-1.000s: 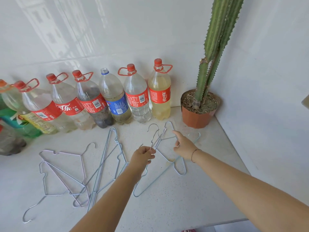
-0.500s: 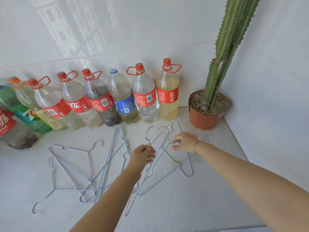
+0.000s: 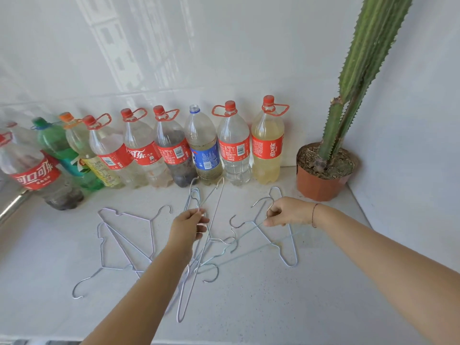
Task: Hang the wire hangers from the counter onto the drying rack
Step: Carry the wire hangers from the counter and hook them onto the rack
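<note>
Several silver wire hangers lie on the white counter (image 3: 249,307). My left hand (image 3: 190,225) pinches the neck of one wire hanger (image 3: 199,267), which is lifted and tilted with its hook toward the bottles. My right hand (image 3: 286,212) grips the hook end of another hanger (image 3: 276,242) whose body still lies on the counter. Two more hangers (image 3: 119,240) rest flat to the left, apart from both hands. No drying rack is in view.
A row of plastic bottles (image 3: 174,150) stands along the back wall. A potted cactus (image 3: 323,170) fills the back right corner, close to my right hand. A metal bar (image 3: 12,207) shows at the far left edge. The counter's front edge runs along the bottom.
My left hand has raised its hanger higher and further from the right-hand one. My right hand has closed on the hook of the second hanger. The view has shifted left.
</note>
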The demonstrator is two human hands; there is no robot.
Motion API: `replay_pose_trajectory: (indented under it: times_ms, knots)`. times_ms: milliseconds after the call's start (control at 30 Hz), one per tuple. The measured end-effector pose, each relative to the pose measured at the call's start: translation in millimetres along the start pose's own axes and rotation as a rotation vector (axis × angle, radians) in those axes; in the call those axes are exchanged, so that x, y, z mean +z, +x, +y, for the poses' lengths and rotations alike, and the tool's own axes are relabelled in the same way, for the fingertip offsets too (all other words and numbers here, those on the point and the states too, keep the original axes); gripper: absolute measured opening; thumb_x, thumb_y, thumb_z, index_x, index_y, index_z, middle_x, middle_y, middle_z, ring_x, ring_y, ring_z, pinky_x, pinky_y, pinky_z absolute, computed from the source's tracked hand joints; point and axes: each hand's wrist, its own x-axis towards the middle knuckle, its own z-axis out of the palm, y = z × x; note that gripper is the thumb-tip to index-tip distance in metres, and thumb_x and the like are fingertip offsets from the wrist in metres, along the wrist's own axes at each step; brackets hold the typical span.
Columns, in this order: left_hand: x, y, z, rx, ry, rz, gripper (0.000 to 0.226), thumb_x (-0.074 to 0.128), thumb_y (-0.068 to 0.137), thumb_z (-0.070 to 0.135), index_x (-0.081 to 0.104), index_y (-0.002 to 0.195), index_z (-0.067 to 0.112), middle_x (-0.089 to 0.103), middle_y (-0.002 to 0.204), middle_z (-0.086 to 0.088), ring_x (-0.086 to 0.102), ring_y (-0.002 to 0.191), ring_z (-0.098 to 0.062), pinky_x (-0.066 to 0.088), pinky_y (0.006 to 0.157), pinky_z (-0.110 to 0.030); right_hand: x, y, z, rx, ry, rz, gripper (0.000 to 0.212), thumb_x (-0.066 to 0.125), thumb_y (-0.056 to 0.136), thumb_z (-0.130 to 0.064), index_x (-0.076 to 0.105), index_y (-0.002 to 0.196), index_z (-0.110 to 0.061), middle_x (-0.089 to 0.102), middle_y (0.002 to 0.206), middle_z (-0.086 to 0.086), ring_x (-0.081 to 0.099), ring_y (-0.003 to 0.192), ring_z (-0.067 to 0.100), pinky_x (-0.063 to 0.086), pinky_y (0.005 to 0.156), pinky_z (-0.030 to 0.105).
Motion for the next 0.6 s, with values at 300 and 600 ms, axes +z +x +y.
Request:
replay_pose_trajectory:
  times_ms: [300, 600]
  knots:
    - [-80, -84, 36, 0.101, -0.176, 0.263, 0.017, 0.046, 0.095, 0.006, 0.060, 0.099, 0.014, 0.057, 0.074, -0.003, 0.046, 0.055, -0.013, 0.032, 0.048, -0.019, 37, -10, -78, -0.105, 0.392, -0.271, 0.013, 0.054, 0.088, 0.004, 0.061, 0.083, -0.005, 0.059, 0.059, -0.005, 0.046, 0.049, 0.005, 0.039, 0.050, 0.018]
    - [-150, -240, 28, 0.238, -0.372, 0.474, 0.022, 0.044, 0.096, 0.005, 0.060, 0.109, 0.012, 0.066, 0.079, -0.003, 0.060, 0.063, -0.013, 0.049, 0.057, -0.021, 113, -71, -165, -0.119, 0.825, -0.592, 0.027, 0.048, 0.090, 0.006, 0.057, 0.112, -0.007, 0.063, 0.073, 0.011, 0.060, 0.055, 0.013, 0.053, 0.051, 0.021]
